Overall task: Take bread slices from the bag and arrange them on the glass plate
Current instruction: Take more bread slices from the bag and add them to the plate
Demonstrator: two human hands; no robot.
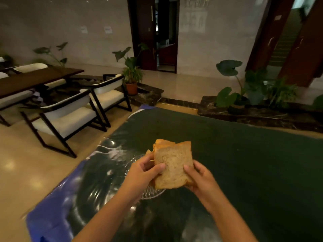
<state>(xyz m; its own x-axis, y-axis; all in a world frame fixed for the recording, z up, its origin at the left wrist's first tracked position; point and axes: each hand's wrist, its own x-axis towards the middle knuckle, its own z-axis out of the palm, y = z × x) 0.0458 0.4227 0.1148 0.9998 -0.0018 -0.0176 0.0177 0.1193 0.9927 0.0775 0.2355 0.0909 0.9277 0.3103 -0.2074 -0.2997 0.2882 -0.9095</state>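
Two hands (146,169) (198,179), soft square bread slices (172,169), ridged glass plate (152,192) beneath

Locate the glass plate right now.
Head view: the glass plate sits on the dark green table, lower centre, mostly hidden beneath the bread slices held by the left hand and right hand.

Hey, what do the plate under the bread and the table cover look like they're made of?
The plate looks like clear cut or pressed glass: see-through, with ribbed facets glinting along its rim. The table cover looks like a dark green sheet under clear glossy plastic, judging by the streaky white reflections and wrinkles near the left edge; it is too blurred to be sure.
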